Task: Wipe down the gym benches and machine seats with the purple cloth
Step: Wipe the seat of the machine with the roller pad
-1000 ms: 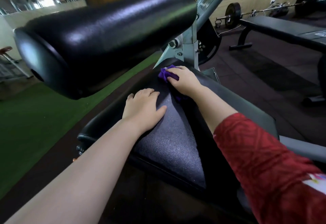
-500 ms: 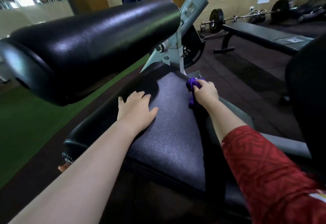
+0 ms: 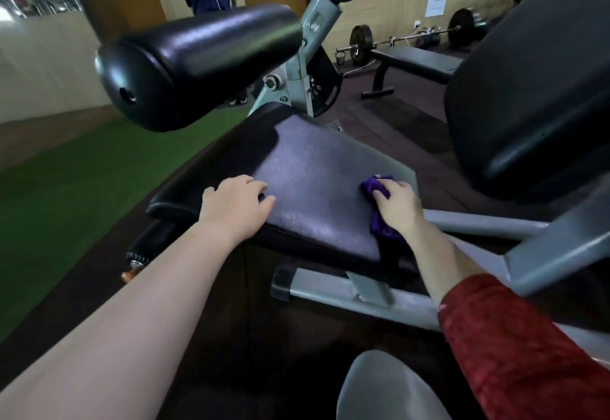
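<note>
Now, at a gym machine, my right hand [image 3: 397, 206] grips the bunched purple cloth [image 3: 382, 230] against the near right edge of the machine seat [image 3: 313, 168], fingers curled round it. My left hand [image 3: 237, 208] rests flat on the seat's left side, fingers relaxed. I judge the stroke wants firm, overlapping passes across the pad, including the patch under that left palm.
</note>
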